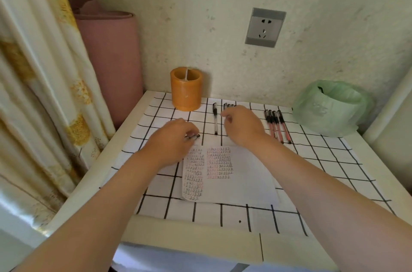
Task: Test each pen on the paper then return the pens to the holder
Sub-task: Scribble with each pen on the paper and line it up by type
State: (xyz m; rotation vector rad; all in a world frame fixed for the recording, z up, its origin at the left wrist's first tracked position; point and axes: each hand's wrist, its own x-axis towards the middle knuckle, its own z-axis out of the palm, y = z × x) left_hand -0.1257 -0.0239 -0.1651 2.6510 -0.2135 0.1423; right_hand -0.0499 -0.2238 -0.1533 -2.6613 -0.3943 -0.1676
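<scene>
While holding both forearms out over the checked cloth [330, 160], pinches a dark pen [195, 136] at the fingertips of the left hand [174, 140], fingers curled round it. Shows only a short dark end of that pen past the fingers, just beyond the far left corner of the paper [245, 178]. Covers a small group of black pens [229, 105] with the right hand [244, 126], fingers loosely curled downward. Cannot tell whether gripping any of them, since only the capped far ends peek out past the knuckles. Has a single black pen [215, 119] lying alone on the cloth between the two hands, running near to far, touched by neither. Has four red pens [277, 125] lying close side by side just right of the right hand, black caps at the far end. Has the paper lying flat on the near part of the cloth, partly under the left wrist, its left half filled with rows of small black and red marks. Has the orange holder [186, 91] standing upright at the far left of the cloth, by the wall, apart from every pen, with a thin divider across its mouth. Has a green plastic bag [330, 109] at the far right corner of the table [93, 173], a wall socket [265, 27] above, and a pink roll [111, 59] and patterned curtain [33, 93] on the left.
</scene>
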